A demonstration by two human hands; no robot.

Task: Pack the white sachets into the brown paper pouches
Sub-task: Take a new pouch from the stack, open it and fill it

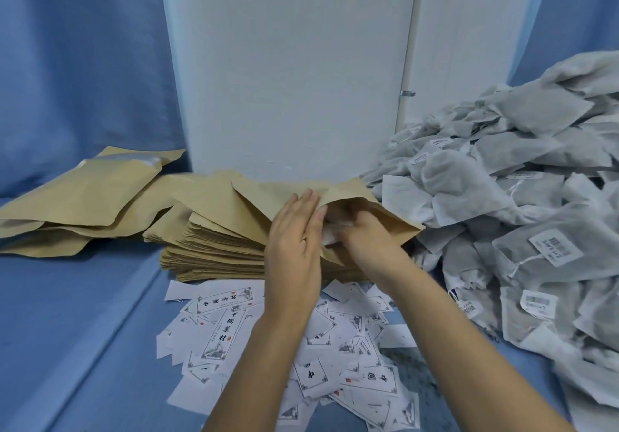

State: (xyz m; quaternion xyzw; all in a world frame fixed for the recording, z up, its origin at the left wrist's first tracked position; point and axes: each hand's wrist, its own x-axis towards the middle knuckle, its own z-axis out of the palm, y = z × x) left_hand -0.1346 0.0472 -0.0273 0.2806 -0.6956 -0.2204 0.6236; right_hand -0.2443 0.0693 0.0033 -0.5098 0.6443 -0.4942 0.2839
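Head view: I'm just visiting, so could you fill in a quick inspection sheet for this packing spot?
Surface: blue cloth covers it.
Job's things: open brown pouch atop a flat pouch stack; bulkier pouches at left; white sachets heaped at right.
Clutter: printed paper slips scattered in front.
Hands: left hand flat against the pouch mouth; right hand reaching inside, grip blurred.
Cables: nothing seen.
Surroundings: white panel, blue curtain.

Left hand (293, 240) flat (right hand (363, 234) blurred)
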